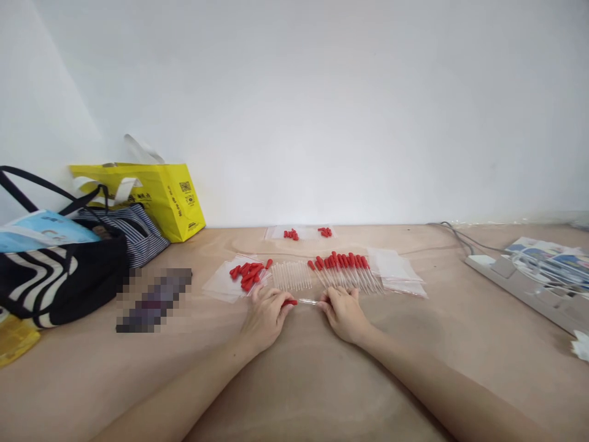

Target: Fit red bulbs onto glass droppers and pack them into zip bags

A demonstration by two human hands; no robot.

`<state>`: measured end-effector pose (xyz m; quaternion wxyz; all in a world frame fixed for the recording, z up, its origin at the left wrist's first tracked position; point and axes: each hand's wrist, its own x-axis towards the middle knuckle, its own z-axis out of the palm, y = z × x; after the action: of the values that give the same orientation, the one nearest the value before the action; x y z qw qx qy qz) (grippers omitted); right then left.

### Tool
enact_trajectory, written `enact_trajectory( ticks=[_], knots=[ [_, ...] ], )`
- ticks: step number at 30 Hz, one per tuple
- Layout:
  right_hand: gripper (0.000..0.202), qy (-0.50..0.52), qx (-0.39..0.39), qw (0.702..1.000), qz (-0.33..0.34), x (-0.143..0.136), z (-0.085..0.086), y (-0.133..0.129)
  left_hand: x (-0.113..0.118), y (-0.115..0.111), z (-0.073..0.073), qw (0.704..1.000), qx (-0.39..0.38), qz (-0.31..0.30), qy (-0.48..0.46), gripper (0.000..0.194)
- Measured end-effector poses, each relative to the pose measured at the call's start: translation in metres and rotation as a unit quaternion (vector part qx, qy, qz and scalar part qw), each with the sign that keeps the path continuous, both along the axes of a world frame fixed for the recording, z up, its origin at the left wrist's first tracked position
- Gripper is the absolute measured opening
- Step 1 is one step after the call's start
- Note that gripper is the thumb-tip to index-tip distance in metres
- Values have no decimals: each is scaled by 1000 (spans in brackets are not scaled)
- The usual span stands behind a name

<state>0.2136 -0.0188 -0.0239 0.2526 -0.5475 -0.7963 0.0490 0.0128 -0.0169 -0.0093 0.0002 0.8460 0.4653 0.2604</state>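
Observation:
My left hand (269, 314) pinches a red rubber dropper bulb (289, 302), its open end toward the right. Facing it, my right hand (343, 312) grips a clear glass dropper tube (307, 301). A small gap appears to lie between bulb and tube. Beyond my left hand is a pile of loose red bulbs (251, 273) on clear plastic bags. Bare glass tubes (291, 275) lie side by side in the middle. Behind my right hand, several droppers with red bulbs fitted (343, 263) form a row.
Flat zip bags (398, 270) lie right of the row. More bulbs (291, 234) in bags rest by the wall. Leftward are a yellow bag (184, 202), a black bag (64, 282) and a pixelated dark object (154, 301). A power strip (519, 291) with cables sits right.

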Motion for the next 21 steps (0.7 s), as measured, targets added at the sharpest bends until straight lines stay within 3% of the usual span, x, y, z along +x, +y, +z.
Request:
enact_trajectory(
  ticks=[8,14,21],
  knots=[
    [16,12,-5,1000,18,-4,0,-1,0,0,-3,1000,25,-11,-4,20],
    [23,14,-2,996,89,0,3,-5,3,1,-3,1000,12,-3,-28,20],
    [19,35,36,991,128,2,1,-7,6,3,-3,999,-19,10,-39,12]
  ],
)
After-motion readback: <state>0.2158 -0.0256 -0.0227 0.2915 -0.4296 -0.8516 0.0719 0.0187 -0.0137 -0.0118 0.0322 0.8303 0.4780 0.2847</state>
